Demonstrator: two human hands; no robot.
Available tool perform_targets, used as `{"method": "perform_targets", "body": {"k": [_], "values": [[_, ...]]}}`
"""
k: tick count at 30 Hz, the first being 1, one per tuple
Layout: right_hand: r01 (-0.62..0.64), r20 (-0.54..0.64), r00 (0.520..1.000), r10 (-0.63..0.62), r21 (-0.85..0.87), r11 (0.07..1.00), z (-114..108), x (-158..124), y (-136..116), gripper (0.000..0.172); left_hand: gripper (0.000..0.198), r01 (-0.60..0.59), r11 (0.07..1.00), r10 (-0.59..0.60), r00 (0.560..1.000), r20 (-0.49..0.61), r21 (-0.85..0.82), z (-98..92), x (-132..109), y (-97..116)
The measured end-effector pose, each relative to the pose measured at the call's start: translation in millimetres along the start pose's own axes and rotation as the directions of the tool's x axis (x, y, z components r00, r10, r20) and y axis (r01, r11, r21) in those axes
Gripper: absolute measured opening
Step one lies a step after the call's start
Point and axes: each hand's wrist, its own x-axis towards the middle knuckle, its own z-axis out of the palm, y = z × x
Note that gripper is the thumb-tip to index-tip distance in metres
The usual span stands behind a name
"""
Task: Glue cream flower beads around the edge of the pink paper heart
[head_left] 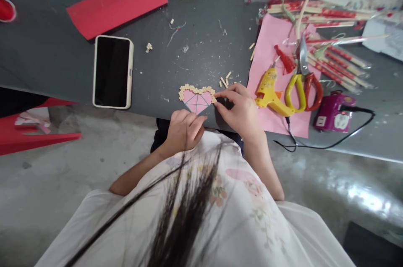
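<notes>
A pink heart, marked with dark straight lines, lies at the table's near edge. Small beige pieces like cut stick ends line its upper rim and sides. My left hand is curled at the lower tip of the heart, its fingers closed on it and hiding the point. At the right edge, the thumb and forefinger of my right hand come together in a pinch against the beige border; whatever lies between them is too small to make out. Several loose short stick pieces lie just beyond that hand.
Right of me, pink paper bears a yellow glue gun and scissors. A purple box with a black cord and wrapped red-and-beige sticks lie farther right. Left are a phone and red card.
</notes>
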Motion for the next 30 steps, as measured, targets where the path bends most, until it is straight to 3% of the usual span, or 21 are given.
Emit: {"method": "perform_targets", "body": {"k": [11, 21, 27, 30], "values": [[0.006, 0.003, 1.0, -0.006, -0.006, 1.0, -0.3, 0.2, -0.4, 0.019, 0.017, -0.014, 1.0, 0.013, 0.999, -0.039, -0.028, -1.4, 0.3, -0.3], [-0.001, 0.009, 1.0, 0.001, -0.003, 1.0, -0.4, -0.1, 0.2, 0.019, 0.02, 0.029, 0.999, -0.027, 0.999, 0.033, -0.036, 0.4, -3.4, -0.2], [-0.004, 0.017, 1.0, 0.004, 0.009, 1.0, -1.8, 0.5, -1.4, 0.019, 0.031, 0.006, 1.0, -0.006, 1.0, -0.003, 0.005, -1.5, -0.2, -0.2], [-0.008, 0.013, 1.0, 0.008, 0.008, 1.0, -1.7, 0.1, -1.5, 0.018, 0.038, 0.006, 1.0, -0.006, 0.999, 0.039, 0.012, -3.1, 3.5, 0.7]]}}
